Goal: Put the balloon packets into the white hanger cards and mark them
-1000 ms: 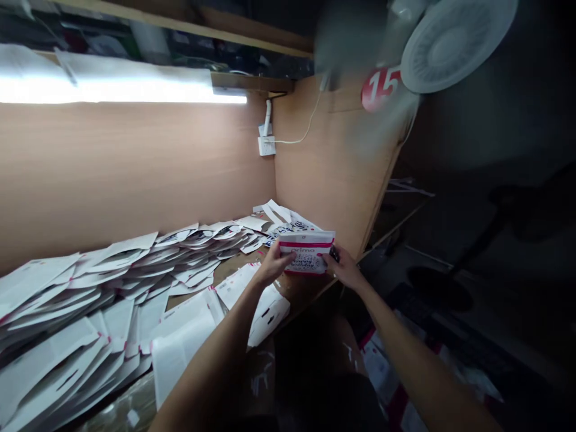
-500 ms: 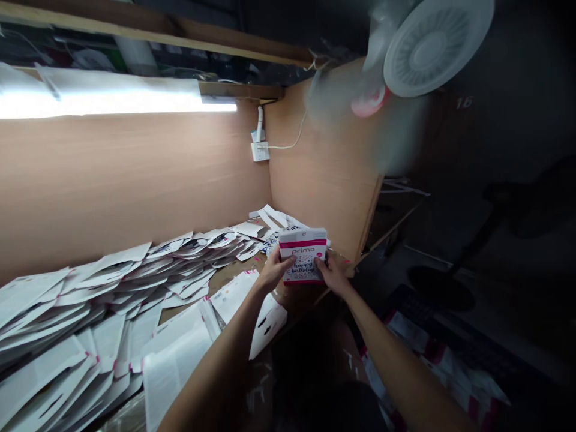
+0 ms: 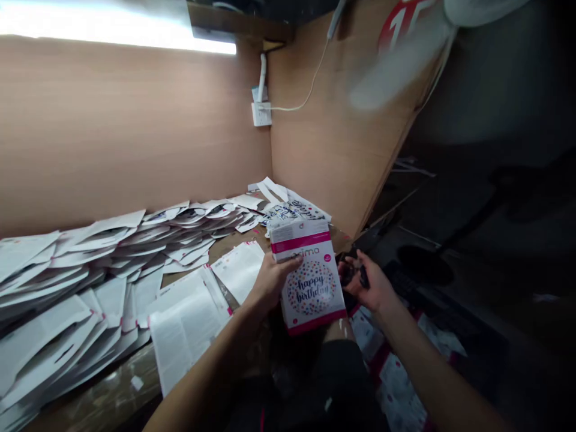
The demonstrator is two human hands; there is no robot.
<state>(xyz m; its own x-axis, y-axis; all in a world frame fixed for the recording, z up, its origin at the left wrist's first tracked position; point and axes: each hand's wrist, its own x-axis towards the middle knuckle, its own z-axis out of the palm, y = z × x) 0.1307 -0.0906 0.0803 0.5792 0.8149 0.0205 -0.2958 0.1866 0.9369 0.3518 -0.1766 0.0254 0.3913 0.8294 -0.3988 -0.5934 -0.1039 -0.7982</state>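
Observation:
My left hand (image 3: 271, 281) is closed on the left edge of a small stack of white and pink packets (image 3: 311, 288), thumb across the front. The front packet reads "happy birthday" inside a ring of coloured dots and is tilted slightly. Just right of the stack, my right hand (image 3: 369, 283) is closed round a small black-handled tool (image 3: 363, 276) that looks like scissors; its blades cannot be made out in the dark. The right hand appears apart from the packets.
Overlapping white packets (image 3: 103, 258) cover the bench's left side and back. White sheets (image 3: 189, 324) lie nearer, beside my left forearm. Cut printed pieces (image 3: 292, 210) lie in the corner by the board wall (image 3: 333, 132). More packets (image 3: 396, 378) sit low on the right. A socket (image 3: 261, 114) hangs in the corner.
My right hand has let go of the packets, moved right and taken hold of the black-handled tool. The stack, in my left hand, is closer and lower. The view has tilted down.

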